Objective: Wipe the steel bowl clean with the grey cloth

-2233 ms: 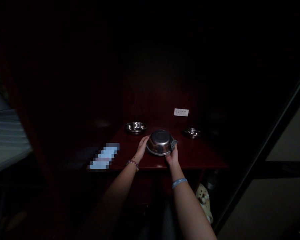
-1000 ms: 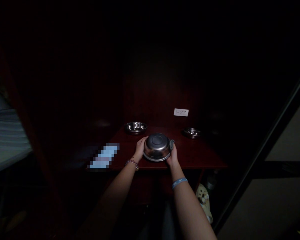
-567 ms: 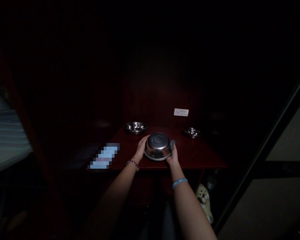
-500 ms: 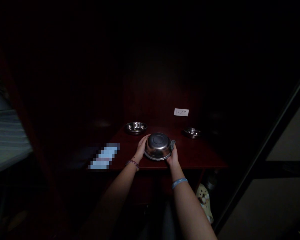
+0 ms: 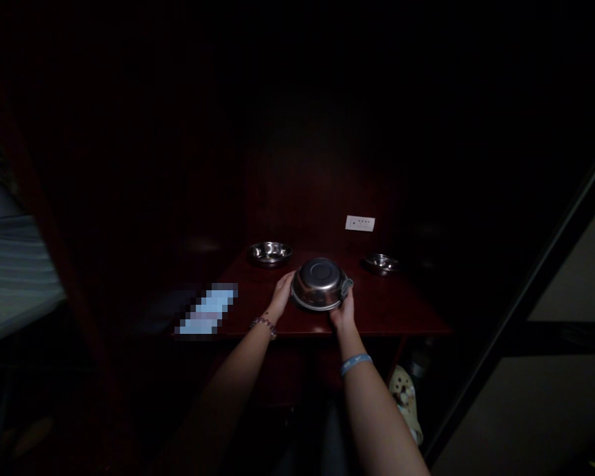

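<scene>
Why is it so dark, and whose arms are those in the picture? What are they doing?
This is no robot. A person wears a camera on their head, looking forward and down, so you see their own two arms. I can't tell why it's dark.

The left hand and right hand hold a shiny metal bowl upside down. The right hand also has a small grey cloth against the bowl's side.

On the dark red desk, two more metal bowls sit farther back, openings up. A blurred, light-blue patch is on the left; I can't tell what it is.
</scene>
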